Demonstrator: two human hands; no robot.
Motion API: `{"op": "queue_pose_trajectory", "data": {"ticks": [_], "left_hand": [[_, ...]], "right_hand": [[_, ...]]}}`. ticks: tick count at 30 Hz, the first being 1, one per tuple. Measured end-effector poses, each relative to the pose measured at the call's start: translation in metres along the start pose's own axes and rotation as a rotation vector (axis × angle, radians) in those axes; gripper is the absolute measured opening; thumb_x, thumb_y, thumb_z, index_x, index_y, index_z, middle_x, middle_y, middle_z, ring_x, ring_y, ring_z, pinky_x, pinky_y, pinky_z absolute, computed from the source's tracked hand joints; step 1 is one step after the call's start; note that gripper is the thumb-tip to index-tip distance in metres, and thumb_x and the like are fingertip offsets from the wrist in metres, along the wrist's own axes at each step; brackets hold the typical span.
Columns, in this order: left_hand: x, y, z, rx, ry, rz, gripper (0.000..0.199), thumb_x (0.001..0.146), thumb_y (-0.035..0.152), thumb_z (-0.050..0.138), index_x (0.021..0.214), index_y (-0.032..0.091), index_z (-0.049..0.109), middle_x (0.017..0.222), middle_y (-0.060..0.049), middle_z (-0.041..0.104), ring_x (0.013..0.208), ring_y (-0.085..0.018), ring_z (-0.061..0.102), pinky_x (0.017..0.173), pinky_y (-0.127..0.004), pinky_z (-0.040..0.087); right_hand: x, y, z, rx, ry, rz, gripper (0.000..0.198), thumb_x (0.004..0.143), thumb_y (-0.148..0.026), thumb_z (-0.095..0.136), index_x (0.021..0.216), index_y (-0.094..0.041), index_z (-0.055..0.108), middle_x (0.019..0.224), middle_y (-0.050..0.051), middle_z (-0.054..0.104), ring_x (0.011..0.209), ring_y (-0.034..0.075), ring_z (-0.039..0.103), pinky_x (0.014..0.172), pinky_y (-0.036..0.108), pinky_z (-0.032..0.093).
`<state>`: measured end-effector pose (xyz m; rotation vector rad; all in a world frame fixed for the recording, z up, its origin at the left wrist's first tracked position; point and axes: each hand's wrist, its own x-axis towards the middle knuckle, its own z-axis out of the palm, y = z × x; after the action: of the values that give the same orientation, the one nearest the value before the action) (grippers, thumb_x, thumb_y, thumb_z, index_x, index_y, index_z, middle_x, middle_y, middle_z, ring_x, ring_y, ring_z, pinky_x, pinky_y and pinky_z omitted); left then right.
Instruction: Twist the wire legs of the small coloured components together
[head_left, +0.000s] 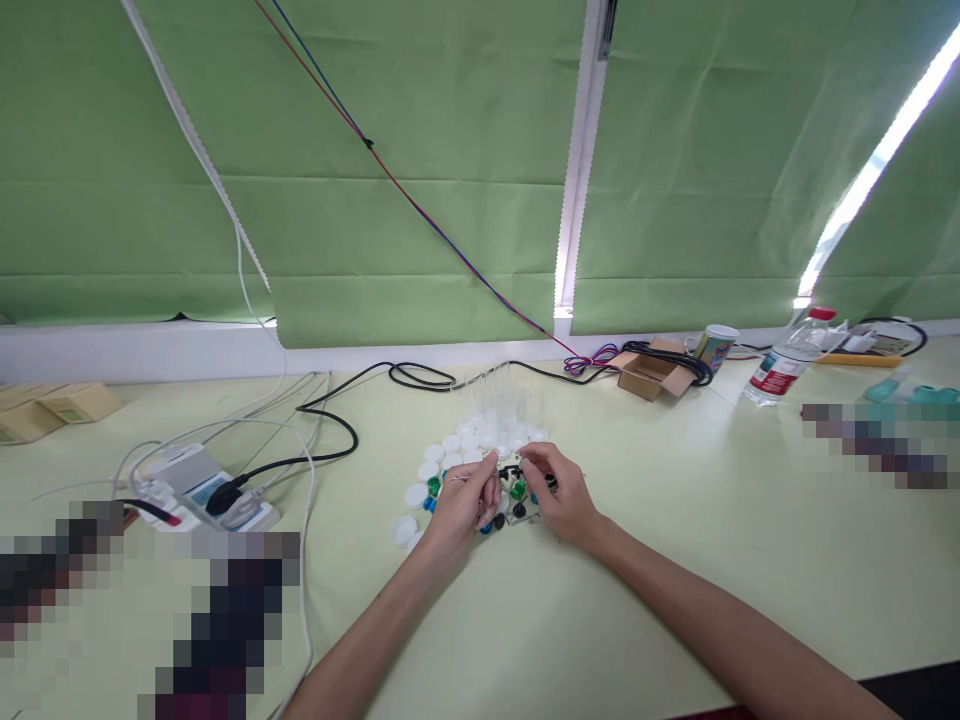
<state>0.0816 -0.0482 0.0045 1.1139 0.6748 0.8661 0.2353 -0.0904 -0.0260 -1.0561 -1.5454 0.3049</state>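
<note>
Between my hands, at fingertip height, is a small black part (511, 470), too small to identify. My left hand (466, 497) is closed, thumb and fingers pinched at the left end of the part. From the other side my right hand (561, 497) pinches at it with thumb and curled fingers. Below and around both hands lie small green pieces (517, 490), blue pieces (429, 505) and black pieces (519, 510). White round caps (415, 495) spread to the left and behind. Clear upright tubes (499, 400) stand just beyond them, partly blurred.
A white power strip (259, 515) with plugs and cables lies at left. A black cable (345, 425) runs along the back. An open cardboard box (652, 375), a canister (716, 347) and a water bottle (784, 365) stand at back right. Green blinds (420, 230) hang behind the table.
</note>
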Motion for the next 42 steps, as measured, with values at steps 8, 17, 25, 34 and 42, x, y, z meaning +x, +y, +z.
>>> {"op": "queue_pose_trajectory", "data": {"ticks": [8, 17, 25, 34, 42], "left_hand": [[-0.002, 0.002, 0.001, 0.031, -0.021, -0.014, 0.055, 0.08, 0.052, 0.065, 0.044, 0.013, 0.047, 0.048, 0.001, 0.051, 0.031, -0.004, 0.039, 0.034, -0.019, 0.018], [-0.003, 0.002, 0.002, 0.04, -0.035, -0.013, 0.055, 0.079, 0.053, 0.065, 0.045, 0.013, 0.051, 0.05, 0.0, 0.051, 0.031, -0.004, 0.038, 0.033, -0.02, 0.02], [-0.003, 0.003, 0.002, -0.013, -0.013, 0.006, 0.055, 0.079, 0.05, 0.066, 0.043, 0.012, 0.051, 0.052, -0.002, 0.055, 0.031, -0.003, 0.038, 0.033, -0.019, 0.024], [-0.001, 0.003, 0.001, -0.056, 0.021, 0.014, 0.055, 0.079, 0.05, 0.066, 0.043, 0.012, 0.052, 0.051, -0.001, 0.053, 0.031, -0.003, 0.039, 0.032, -0.018, 0.024], [-0.002, 0.004, 0.002, -0.071, 0.013, 0.012, 0.054, 0.08, 0.048, 0.067, 0.043, 0.012, 0.053, 0.051, -0.001, 0.054, 0.032, -0.004, 0.039, 0.033, -0.019, 0.024]], "right_hand": [[0.001, 0.001, -0.001, -0.026, -0.018, 0.031, 0.02, 0.1, -0.033, 0.041, 0.105, -0.021, 0.056, 0.062, -0.004, 0.051, 0.053, 0.012, 0.05, 0.055, 0.025, 0.043], [0.0, 0.001, -0.002, -0.062, -0.03, 0.037, 0.026, 0.101, -0.035, 0.036, 0.103, -0.021, 0.058, 0.062, -0.003, 0.054, 0.052, 0.012, 0.053, 0.055, 0.024, 0.043], [0.002, -0.006, -0.002, -0.038, 0.011, -0.014, 0.017, 0.098, -0.031, 0.042, 0.101, -0.021, 0.056, 0.085, 0.004, 0.059, 0.061, 0.014, 0.054, 0.058, 0.027, 0.046], [0.003, -0.009, -0.002, -0.023, -0.012, -0.052, 0.012, 0.096, -0.028, 0.048, 0.104, -0.022, 0.054, 0.096, 0.006, 0.058, 0.066, 0.014, 0.055, 0.057, 0.027, 0.046], [0.002, -0.007, -0.001, 0.003, -0.022, -0.048, 0.013, 0.097, -0.027, 0.045, 0.105, -0.022, 0.054, 0.093, 0.004, 0.056, 0.065, 0.013, 0.052, 0.06, 0.027, 0.045]]}}
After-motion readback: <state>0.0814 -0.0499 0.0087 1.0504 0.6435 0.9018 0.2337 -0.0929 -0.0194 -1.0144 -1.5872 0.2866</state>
